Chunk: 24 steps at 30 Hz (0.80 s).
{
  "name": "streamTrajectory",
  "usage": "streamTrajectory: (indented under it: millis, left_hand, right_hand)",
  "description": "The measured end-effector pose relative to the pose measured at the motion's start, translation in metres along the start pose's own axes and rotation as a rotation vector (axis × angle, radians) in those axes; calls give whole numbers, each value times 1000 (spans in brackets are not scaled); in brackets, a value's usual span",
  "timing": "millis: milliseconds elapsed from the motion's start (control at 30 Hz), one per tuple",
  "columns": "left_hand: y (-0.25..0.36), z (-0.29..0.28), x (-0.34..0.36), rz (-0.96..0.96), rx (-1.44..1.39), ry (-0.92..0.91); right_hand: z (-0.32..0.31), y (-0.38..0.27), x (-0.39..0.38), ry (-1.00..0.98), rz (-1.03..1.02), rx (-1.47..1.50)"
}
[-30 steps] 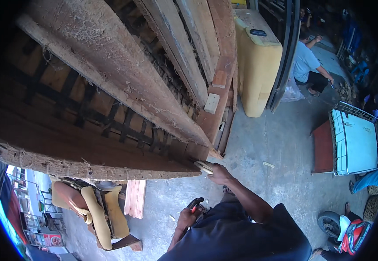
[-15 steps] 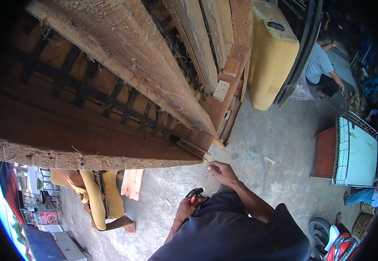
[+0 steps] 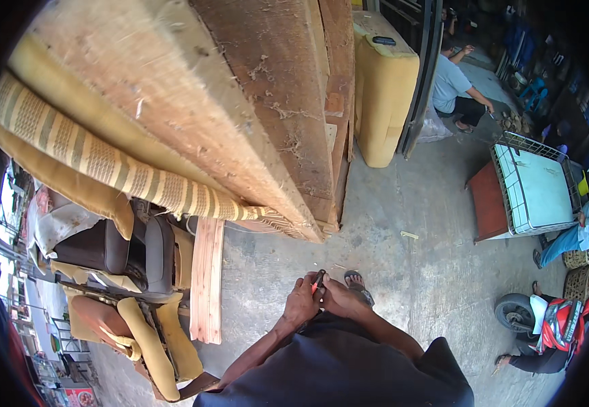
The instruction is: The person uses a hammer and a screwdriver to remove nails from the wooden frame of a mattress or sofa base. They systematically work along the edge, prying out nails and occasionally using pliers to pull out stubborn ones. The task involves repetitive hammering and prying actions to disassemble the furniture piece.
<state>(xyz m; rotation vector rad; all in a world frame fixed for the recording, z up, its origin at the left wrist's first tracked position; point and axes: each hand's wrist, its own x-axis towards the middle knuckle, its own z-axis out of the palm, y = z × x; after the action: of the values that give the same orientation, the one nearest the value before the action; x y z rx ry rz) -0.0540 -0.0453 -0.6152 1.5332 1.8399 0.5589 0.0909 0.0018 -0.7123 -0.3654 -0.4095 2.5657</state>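
Both hands are together in front of my dark shirt. My left hand (image 3: 300, 300) is closed around a small red-and-black hand tool (image 3: 318, 279), which looks like pliers; most of it is hidden. Touching it from the other side, my right hand (image 3: 342, 297) has its fingers curled in; whether it grips the tool or something else small is hidden. Beyond my hands, not touched, rises a large wooden furniture frame (image 3: 267, 88) with rough beams. Striped cloth (image 3: 125, 169) and yellow foam hang along its near left side.
A yellow foam block (image 3: 386, 102) stands behind the frame. At left lie pale planks (image 3: 206, 281), grey seats (image 3: 159, 247) and torn cushions (image 3: 148, 339). To the right are a wire-railed white-and-red box (image 3: 535, 186), a red motorcycle (image 3: 562, 325) and a seated person (image 3: 457, 88).
My right hand has drawn back from the frame's corner to meet my left hand at the tool. My view has shifted, showing the frame's striped cloth side and more seats at left.
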Motion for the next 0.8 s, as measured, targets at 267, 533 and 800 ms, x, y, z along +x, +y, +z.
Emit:
streamTrajectory:
  millis: [267,533,800]
  left_hand:
    - [-38,-2,-16,245,-1,56]
    - [74,-77,-27,767,-151,44]
    - [165,-138,-15,1409,82,346]
  right_hand:
    - [44,52,0,378,-275,257]
    - [-7,45,-18,735,-354,207]
    - [21,10,-48,711,-337,135]
